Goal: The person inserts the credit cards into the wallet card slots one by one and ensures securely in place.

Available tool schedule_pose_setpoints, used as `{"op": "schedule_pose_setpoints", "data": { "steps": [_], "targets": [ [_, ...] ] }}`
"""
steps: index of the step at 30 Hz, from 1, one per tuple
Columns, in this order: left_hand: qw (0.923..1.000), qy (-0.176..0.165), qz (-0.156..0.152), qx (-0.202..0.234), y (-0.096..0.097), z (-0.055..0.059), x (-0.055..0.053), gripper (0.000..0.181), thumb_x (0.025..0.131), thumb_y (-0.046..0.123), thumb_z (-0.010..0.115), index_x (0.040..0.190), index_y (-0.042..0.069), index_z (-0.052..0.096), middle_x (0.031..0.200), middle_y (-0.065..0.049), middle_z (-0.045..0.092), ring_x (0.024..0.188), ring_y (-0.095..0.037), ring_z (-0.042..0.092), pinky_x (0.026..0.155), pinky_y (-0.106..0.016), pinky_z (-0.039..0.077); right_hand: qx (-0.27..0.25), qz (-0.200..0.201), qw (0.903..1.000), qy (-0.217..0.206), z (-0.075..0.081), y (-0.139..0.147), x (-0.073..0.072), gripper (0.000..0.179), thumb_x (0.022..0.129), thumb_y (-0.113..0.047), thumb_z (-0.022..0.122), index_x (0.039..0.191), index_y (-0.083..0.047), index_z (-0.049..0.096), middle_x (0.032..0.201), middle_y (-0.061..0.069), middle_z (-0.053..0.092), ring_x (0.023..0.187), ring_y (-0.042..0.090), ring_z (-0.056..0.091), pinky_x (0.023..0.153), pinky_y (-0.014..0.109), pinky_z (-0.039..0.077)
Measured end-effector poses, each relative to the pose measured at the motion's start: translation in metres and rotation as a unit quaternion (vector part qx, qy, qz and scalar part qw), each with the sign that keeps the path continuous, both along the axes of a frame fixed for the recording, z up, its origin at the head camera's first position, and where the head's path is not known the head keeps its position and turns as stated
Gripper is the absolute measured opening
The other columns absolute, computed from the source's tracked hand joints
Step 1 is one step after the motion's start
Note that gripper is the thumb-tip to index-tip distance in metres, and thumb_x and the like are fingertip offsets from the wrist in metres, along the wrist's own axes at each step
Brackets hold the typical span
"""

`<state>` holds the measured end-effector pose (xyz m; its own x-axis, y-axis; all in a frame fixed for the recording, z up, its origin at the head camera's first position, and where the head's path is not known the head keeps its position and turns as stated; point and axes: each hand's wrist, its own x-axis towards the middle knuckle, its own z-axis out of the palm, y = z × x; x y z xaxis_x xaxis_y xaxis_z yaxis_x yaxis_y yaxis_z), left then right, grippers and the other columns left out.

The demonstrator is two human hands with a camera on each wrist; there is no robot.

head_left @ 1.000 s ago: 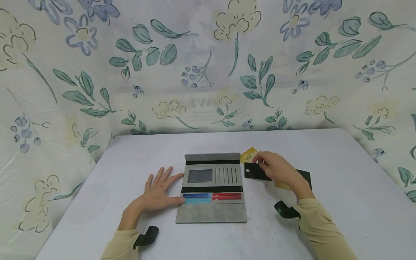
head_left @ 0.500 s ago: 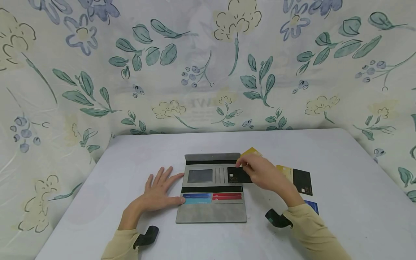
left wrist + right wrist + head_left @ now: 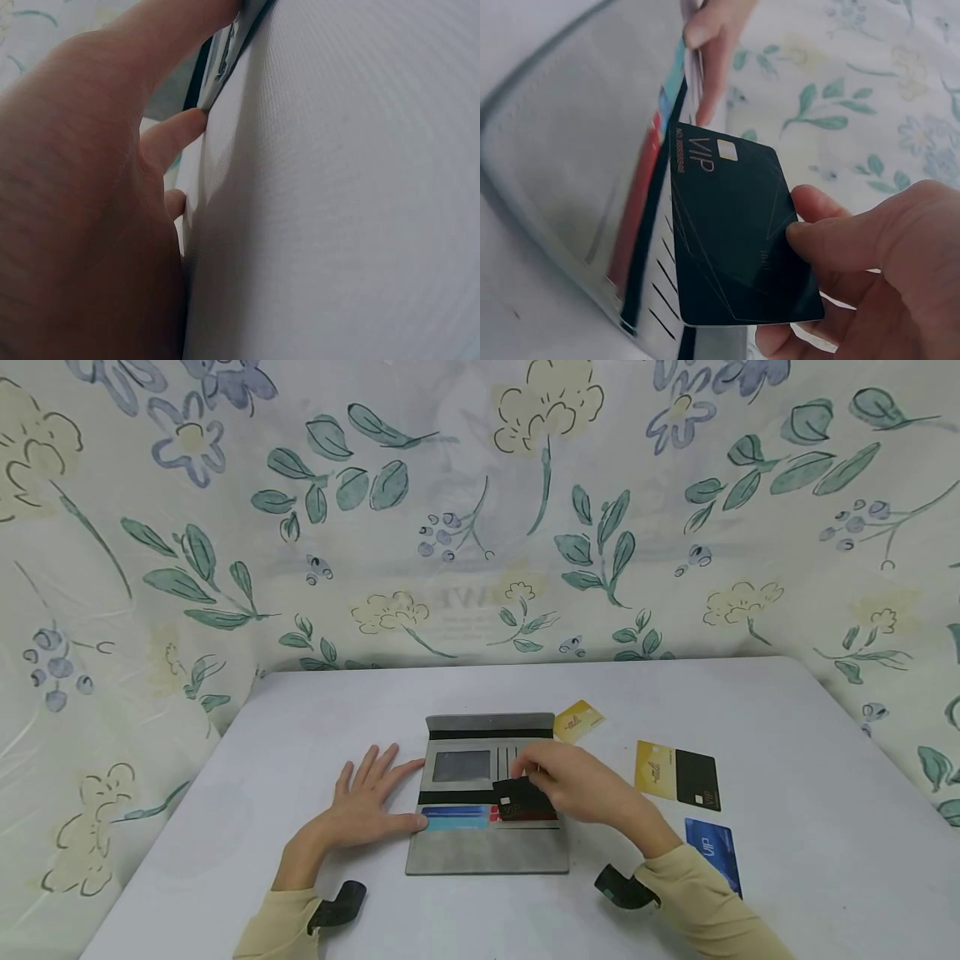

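Note:
A grey wallet (image 3: 487, 852) lies unfolded on the white table, with blue and red cards in its lower slots and a clear window above. My right hand (image 3: 581, 781) pinches a black VIP card (image 3: 731, 232) between thumb and fingers, over the wallet's right half. In the head view that card partly covers the red cards (image 3: 492, 812); whether it touches the slots I cannot tell. The left hand (image 3: 367, 806) is spread flat at the wallet's left edge, its thumb on the corner by the light blue card (image 3: 456, 824) and its index fingertip at the side.
Right of the wallet lie a gold card (image 3: 579, 721), a second gold card (image 3: 656, 769) beside another black card (image 3: 697, 779), and a blue VIP card (image 3: 712, 849) partly behind the right sleeve. Floral cloth (image 3: 465, 527) hangs behind the table's back edge.
The right hand has carried the black card leftward from the table beside the wallet, then down over the lower slots. The left hand and wallet have stayed put.

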<state>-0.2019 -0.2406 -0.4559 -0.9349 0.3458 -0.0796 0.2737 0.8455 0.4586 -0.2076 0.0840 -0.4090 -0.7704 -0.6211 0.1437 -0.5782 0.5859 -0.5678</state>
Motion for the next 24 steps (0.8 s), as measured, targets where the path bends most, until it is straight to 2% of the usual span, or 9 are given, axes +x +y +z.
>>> {"op": "schedule_pose_setpoints", "data": {
  "steps": [4,12,16,24],
  "targets": [
    [1.0000,-0.002,-0.001,0.001,0.000,0.000,0.000,0.085,0.080,0.057,0.068,0.150,0.018,0.041,0.163,-0.023,0.015,0.149,-0.047,-0.002,0.112,-0.070,-0.008,0.011,0.011,0.9997,-0.018,-0.007,-0.006,0.000,0.018,0.097,0.001,0.056,0.107,-0.011,0.066,0.100,-0.002,0.064,0.088,0.011,0.056,0.080,0.029,0.053],
    [1.0000,-0.004,-0.003,0.000,0.000,0.000,0.000,0.085,0.080,0.057,0.068,0.151,0.018,0.041,0.163,-0.023,0.014,0.149,-0.047,-0.002,0.112,-0.070,-0.008,0.042,-0.023,0.9980,-0.041,-0.014,-0.011,-0.001,0.017,0.094,-0.002,0.064,0.108,-0.012,0.067,0.089,-0.006,0.058,0.081,0.011,0.053,0.072,0.028,0.050],
    [1.0000,-0.002,-0.003,0.003,0.000,0.001,0.000,0.085,0.080,0.057,0.069,0.150,0.018,0.041,0.163,-0.023,0.014,0.149,-0.048,-0.002,0.111,-0.071,-0.008,0.062,-0.034,0.9970,-0.032,-0.015,-0.013,-0.001,0.018,0.091,-0.007,0.070,0.108,-0.011,0.066,0.091,-0.005,0.059,0.082,0.011,0.054,0.073,0.030,0.051],
    [1.0000,0.001,-0.002,0.000,0.000,-0.001,-0.001,0.085,0.080,0.057,0.069,0.150,0.018,0.041,0.162,-0.023,0.015,0.149,-0.048,-0.002,0.111,-0.071,-0.008,0.096,-0.055,0.9937,0.020,-0.018,-0.018,0.003,0.017,0.090,-0.010,0.073,0.105,-0.014,0.066,0.097,-0.004,0.062,0.087,0.012,0.054,0.076,0.031,0.053]
  ]
}}
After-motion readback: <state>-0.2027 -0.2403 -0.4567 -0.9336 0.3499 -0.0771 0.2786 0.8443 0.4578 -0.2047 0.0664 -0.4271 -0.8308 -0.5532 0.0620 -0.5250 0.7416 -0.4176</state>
